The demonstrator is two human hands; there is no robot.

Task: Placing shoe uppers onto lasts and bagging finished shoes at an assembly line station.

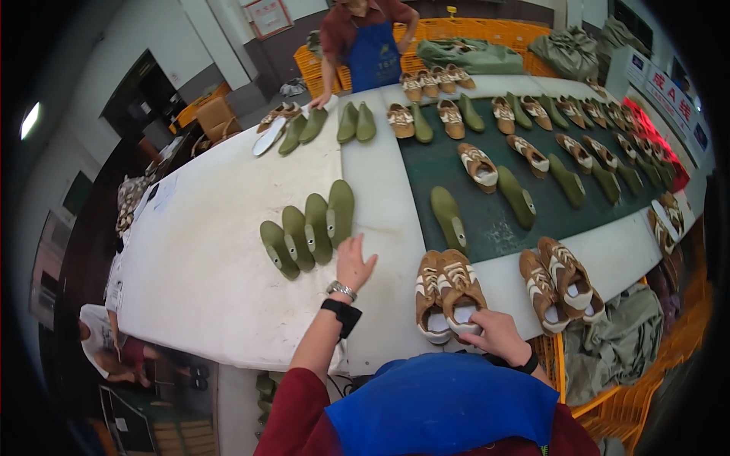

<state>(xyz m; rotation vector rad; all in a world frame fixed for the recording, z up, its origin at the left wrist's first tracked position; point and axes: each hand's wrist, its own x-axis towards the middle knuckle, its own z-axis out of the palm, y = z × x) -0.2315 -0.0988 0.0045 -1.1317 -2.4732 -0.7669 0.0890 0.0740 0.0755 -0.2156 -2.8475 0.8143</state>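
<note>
My left hand (355, 266) reaches over the white table with thumb and fingers apart. Its fingertips are at the near end of a green shoe last (341, 205), the rightmost of several lasts in a row; whether they touch it I cannot tell. My right hand (498, 334) grips the heel of a brown sneaker (461, 283) with white stripes, its fingers partly hidden. Close against that shoe on the left stands a matching sneaker (430, 292). To the right, near the table edge, are more brown sneakers (541, 289).
A dark green belt (487, 216) bears rows of sneakers and green lasts (446, 216). Across the table a person in a blue apron (372, 57) rests a hand beside other lasts (313, 125). Orange crates (608, 410) stand at the lower right; another person (103, 342) sits lower left.
</note>
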